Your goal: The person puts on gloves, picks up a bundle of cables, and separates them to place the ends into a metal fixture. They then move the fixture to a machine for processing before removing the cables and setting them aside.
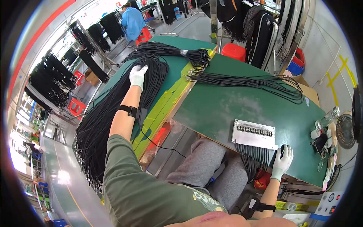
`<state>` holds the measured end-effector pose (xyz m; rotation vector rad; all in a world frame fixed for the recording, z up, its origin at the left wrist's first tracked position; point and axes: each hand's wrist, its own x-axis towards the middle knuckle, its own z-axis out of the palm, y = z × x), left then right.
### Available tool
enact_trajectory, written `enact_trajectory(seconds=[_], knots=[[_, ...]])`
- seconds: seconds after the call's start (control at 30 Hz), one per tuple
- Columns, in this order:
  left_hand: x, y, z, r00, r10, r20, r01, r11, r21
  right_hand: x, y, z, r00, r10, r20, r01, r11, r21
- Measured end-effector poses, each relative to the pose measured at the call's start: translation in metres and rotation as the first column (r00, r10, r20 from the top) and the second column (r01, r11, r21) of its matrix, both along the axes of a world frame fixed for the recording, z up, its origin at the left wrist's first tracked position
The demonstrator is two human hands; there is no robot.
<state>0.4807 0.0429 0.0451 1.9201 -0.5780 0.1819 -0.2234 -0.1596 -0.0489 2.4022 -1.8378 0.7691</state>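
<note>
Two green tables fill most of the view, a long one (172,72) on the person's left and a wider one (227,109) in front. Between them runs a yellow-green strip (166,102).

Next in size is the big heap of black cables (113,109). It lies along the left table and hangs down over its near end. A tied bundle of black cables (166,51) lies at the far end of that table. More thin black cables (249,81) are spread out across the far part of the front table.

A flat silver box (254,134) with a row of small plugs sits near the front edge of the front table. Black cables (251,159) hang down from it over the edge, close together like a comb.

A small fan (346,130) stands on the right, near some little bottles (327,119).

The left hand (138,75) wears a white glove. It rests flat on top of the big heap of black cables, and its fingers lie close together. A black band (130,111) is strapped on that forearm.

The right hand (283,159) wears a white glove too. It sits at the table edge, just right of the silver box, with its fingers curled around a small black thing (280,150). I cannot tell what that thing is.
</note>
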Motion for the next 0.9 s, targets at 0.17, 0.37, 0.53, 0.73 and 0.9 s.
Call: enact_trajectory(seconds=[0.17, 0.37, 0.53, 0.73, 0.9], knots=[[-0.020, 0.007, 0.008, 0.904, -0.292, -0.313, 0.158, 0.907, -0.390, -0.003, 0.001, 0.000, 1.000, 0.007, 0.019, -0.007, 1.000, -0.020], [-0.022, 0.014, 0.009, 0.845, -0.366, -0.389, 0.134, 0.850, -0.509, 0.000, 0.000, -0.003, 1.000, 0.014, 0.006, -0.014, 0.999, -0.038], [-0.023, 0.011, 0.007, 0.829, -0.392, -0.399, 0.120, 0.822, -0.557, -0.002, 0.001, -0.002, 1.000, 0.009, 0.022, -0.009, 1.000, -0.026], [-0.024, 0.012, 0.006, 0.824, -0.431, -0.369, 0.144, 0.788, -0.599, -0.002, -0.001, -0.004, 1.000, 0.014, 0.012, -0.013, 0.999, -0.032], [-0.022, 0.010, 0.007, 0.822, -0.422, -0.382, 0.139, 0.800, -0.583, -0.003, -0.001, -0.003, 1.000, 0.006, 0.011, -0.006, 0.999, -0.038]])
